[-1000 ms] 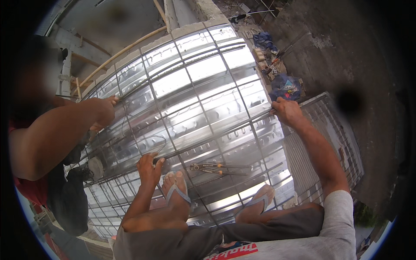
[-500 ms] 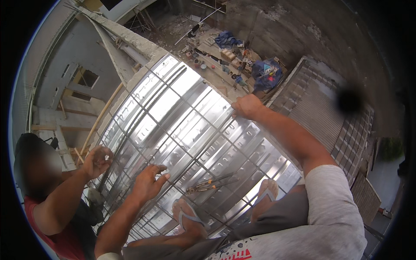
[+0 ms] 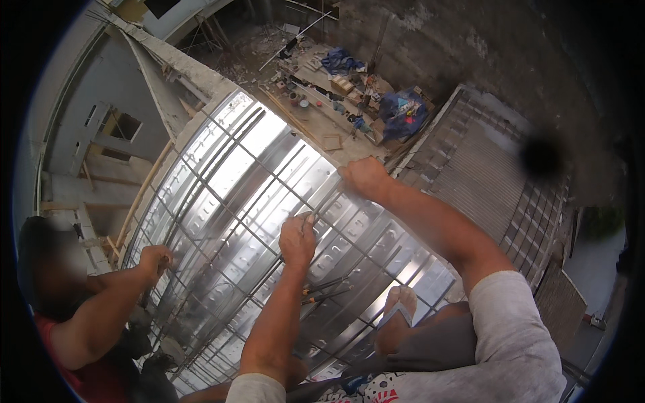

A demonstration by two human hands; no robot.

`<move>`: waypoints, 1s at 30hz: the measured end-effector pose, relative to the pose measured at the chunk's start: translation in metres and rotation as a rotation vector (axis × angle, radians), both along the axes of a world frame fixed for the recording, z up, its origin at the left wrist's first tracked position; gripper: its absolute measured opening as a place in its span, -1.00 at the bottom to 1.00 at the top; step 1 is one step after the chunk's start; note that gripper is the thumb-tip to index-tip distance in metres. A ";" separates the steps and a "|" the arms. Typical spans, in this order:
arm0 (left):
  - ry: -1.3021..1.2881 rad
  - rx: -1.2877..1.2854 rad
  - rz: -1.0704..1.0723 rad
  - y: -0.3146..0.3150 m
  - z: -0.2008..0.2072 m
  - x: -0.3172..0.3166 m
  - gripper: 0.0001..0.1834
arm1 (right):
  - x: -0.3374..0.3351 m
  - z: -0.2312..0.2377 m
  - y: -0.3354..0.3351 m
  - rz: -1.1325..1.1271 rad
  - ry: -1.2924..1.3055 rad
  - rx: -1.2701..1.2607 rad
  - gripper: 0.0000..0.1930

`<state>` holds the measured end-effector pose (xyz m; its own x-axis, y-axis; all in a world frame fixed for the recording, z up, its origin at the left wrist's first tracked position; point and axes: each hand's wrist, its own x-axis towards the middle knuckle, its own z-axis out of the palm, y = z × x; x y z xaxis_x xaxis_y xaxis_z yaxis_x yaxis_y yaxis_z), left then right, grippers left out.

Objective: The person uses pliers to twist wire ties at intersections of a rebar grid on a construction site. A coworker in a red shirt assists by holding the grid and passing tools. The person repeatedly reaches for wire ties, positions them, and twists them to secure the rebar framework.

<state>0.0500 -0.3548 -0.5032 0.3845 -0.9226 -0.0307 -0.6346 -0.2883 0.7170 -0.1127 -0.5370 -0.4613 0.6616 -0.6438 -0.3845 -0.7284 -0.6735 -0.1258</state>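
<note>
Shiny ribbed metal decking (image 3: 252, 134) lies in front of me under a grid of thin steel rods. My right hand (image 3: 366, 176) is closed on the end of a steel rod (image 3: 327, 201) at the decking's far right edge. Farther left along the same rod, my left hand (image 3: 297, 242) is closed around it, with the fingertips partly hidden. A pair of pliers or cutters (image 3: 328, 290) with dark, orange-marked handles lies on the grid, partly behind my left forearm. My sandalled foot (image 3: 398, 309) rests on the decking.
At the left, a co-worker in a dark cap and red top (image 3: 60, 342) has a hand (image 3: 156, 260) at the grid. Past the decking's edge is a drop to a lower floor with a blue tarp bundle (image 3: 403, 114) and rubble. A tiled roof (image 3: 497, 161) lies to the right.
My left hand has moved up and right from its open pose and closed on the rod. My right hand shifted slightly left. The co-worker's hand lowered a little toward the grid.
</note>
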 end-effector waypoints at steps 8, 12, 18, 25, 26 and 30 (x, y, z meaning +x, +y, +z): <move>-0.102 -0.132 0.013 0.002 -0.010 -0.004 -0.85 | -0.015 0.047 0.025 -0.029 -0.030 0.267 -0.33; -0.103 -0.072 0.025 0.001 -0.010 -0.004 -0.85 | -0.020 0.049 0.031 -0.085 -0.133 0.434 -0.48; -0.104 -0.087 0.062 -0.001 -0.013 -0.002 -0.80 | -0.036 0.045 0.041 -0.198 -0.096 0.478 -0.65; -0.024 -0.017 0.087 0.000 -0.016 0.000 -0.78 | -0.054 0.026 0.043 -0.328 -0.284 0.453 -0.71; -0.025 -0.023 0.088 -0.001 -0.015 0.000 -0.78 | -0.056 0.023 0.041 -0.348 -0.298 0.477 -0.72; 0.038 -0.006 0.120 -0.003 -0.007 -0.001 -0.79 | -0.062 0.014 0.022 -0.220 -0.240 0.605 -0.72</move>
<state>0.0494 -0.3578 -0.5106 0.4910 -0.8701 -0.0420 -0.5684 -0.3565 0.7415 -0.1744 -0.5151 -0.4469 0.6521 -0.4906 -0.5781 -0.7451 -0.2735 -0.6083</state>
